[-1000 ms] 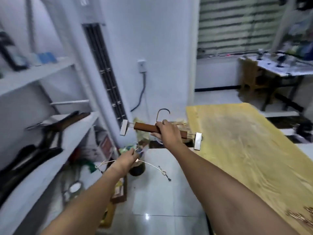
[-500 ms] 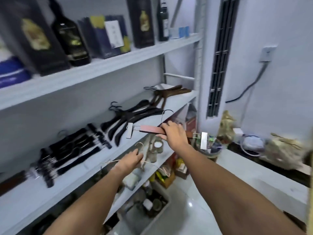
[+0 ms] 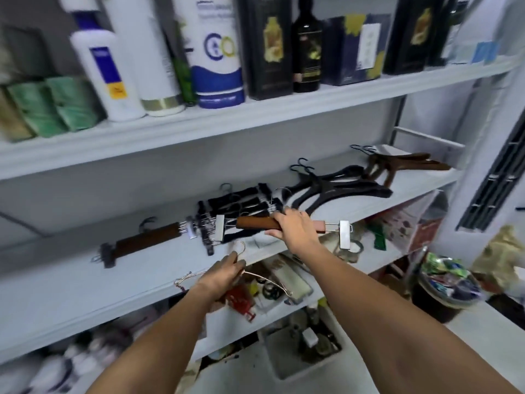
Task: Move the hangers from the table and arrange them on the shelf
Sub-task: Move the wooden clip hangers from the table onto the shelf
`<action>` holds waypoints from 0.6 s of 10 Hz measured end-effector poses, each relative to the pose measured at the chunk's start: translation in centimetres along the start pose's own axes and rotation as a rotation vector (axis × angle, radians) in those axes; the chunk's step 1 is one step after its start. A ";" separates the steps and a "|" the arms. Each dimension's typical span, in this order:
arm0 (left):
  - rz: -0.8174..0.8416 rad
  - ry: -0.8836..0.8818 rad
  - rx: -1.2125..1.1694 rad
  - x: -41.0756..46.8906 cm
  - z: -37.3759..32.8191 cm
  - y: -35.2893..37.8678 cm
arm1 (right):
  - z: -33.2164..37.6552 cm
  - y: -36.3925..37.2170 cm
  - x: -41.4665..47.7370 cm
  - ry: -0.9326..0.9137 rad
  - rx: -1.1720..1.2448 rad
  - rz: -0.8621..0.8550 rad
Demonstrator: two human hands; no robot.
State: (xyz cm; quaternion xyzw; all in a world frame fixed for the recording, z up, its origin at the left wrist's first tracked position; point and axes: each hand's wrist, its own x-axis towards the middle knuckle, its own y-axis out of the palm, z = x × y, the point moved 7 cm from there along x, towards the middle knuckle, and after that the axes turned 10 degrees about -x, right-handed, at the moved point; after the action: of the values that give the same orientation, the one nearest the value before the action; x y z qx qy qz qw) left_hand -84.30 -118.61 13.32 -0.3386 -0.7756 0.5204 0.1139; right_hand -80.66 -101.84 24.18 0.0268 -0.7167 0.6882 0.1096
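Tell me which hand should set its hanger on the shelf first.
Right. The right hand holds the wooden clip hanger level with the middle shelf, beside the black clip hangers lying there. The left hand holds the wire hanger lower, at the shelf's front edge.

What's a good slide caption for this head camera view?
Right hand holds a wooden clip hanger, left hand a wire hanger, at the shelf of hangers.

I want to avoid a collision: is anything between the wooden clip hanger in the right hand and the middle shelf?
The shelf front is open. But the pile of black clip hangers lies directly behind one clip of the wooden clip hanger that the right hand grips; bare shelf shows further left.
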 end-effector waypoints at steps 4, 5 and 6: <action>-0.171 0.015 0.218 -10.3 17.7 -6.3 | 21.9 -0.3 3.9 -0.223 0.051 0.070; -0.258 -0.108 -0.066 -14.7 23.1 -8.4 | 26.9 -0.2 4.6 -0.275 0.059 0.066; -0.312 -0.155 0.040 -17.0 25.7 -9.6 | 30.6 0.1 5.4 -0.312 0.065 0.078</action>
State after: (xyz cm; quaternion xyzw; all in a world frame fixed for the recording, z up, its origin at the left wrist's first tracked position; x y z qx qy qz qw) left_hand -89.14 -150.50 13.69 -0.1708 -0.8146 0.5363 0.1399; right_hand -89.58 -131.59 24.26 0.1090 -0.7027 0.7024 -0.0310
